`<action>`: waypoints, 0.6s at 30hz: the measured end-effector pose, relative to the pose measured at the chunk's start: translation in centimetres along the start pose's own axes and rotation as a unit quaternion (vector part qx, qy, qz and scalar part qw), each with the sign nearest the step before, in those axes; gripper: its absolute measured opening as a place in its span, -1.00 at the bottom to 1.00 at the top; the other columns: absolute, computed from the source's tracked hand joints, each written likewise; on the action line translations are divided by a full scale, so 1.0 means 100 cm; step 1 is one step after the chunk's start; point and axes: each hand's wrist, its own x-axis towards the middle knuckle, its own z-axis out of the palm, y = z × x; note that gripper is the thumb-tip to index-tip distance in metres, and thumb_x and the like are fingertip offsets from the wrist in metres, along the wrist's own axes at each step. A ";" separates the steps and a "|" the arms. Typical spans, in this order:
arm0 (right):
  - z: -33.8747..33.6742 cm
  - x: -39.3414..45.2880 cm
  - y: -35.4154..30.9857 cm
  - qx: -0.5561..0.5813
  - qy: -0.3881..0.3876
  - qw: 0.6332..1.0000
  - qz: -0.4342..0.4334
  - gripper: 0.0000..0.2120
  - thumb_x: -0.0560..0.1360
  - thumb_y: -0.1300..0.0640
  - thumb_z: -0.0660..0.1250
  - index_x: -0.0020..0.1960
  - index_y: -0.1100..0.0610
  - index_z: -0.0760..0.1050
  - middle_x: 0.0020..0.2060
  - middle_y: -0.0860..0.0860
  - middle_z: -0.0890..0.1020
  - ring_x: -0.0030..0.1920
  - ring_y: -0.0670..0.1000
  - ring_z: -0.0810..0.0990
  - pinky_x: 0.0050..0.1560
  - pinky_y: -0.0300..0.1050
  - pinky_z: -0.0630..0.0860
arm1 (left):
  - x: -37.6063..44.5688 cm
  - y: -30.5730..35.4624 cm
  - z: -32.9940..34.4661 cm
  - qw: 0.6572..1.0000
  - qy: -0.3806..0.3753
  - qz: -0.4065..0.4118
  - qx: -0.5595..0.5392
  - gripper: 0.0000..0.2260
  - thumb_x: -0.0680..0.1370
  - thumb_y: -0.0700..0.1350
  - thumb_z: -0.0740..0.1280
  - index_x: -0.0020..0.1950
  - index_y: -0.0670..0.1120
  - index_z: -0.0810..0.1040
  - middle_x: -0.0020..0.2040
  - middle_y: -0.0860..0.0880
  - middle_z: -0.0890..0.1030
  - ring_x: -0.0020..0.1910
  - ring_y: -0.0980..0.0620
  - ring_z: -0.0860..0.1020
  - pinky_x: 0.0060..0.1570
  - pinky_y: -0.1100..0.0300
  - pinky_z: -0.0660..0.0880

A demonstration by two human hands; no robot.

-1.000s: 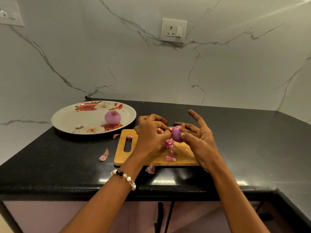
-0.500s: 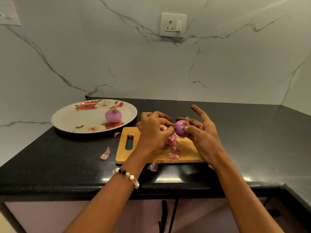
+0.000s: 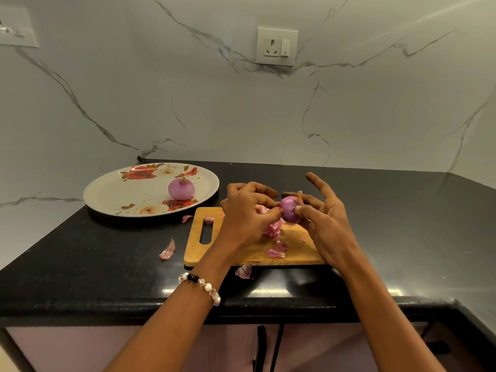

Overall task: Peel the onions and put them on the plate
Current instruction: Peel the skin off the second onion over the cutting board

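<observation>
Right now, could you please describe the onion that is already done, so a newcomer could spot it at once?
Start at the black counter and find the floral plate at its back left. The peeled onion sits on the plate's right side, beside the red rose print. Unlike the other onion, held in both hands over the board, nothing touches it.

walls: white marble with grey veins, meeting in a corner at right | socket plate (image 3: 277, 46): top centre | second plate (image 3: 16, 28): upper left edge | worktop (image 3: 402, 210): glossy black stone, reflecting light | cabinet fronts (image 3: 80, 347): pale, along the bottom
</observation>
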 end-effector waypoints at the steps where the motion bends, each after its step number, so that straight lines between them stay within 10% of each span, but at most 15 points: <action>1: 0.000 0.000 0.000 -0.002 0.000 1.000 0.000 -0.38 0.51 0.42 0.33 0.39 -0.11 0.32 0.14 0.25 0.61 0.11 0.16 0.67 0.14 0.09 0.61 | 0.000 -0.001 0.001 1.000 -0.001 -0.002 0.000 -0.93 0.42 -0.05 0.48 -0.14 -0.01 0.68 -0.02 0.16 0.58 0.15 0.09 0.35 0.06 -0.11 0.46; 18: 0.003 0.001 0.002 -0.048 0.000 0.999 0.000 -0.33 0.51 0.47 0.30 0.41 -0.13 0.31 0.12 0.21 0.63 0.12 0.15 0.67 0.18 0.19 0.59 | 0.001 0.004 0.003 0.997 0.043 0.020 0.064 -0.97 0.40 -0.16 0.46 -0.24 -0.08 0.66 -0.08 0.14 0.55 0.12 0.11 0.32 0.06 -0.14 0.37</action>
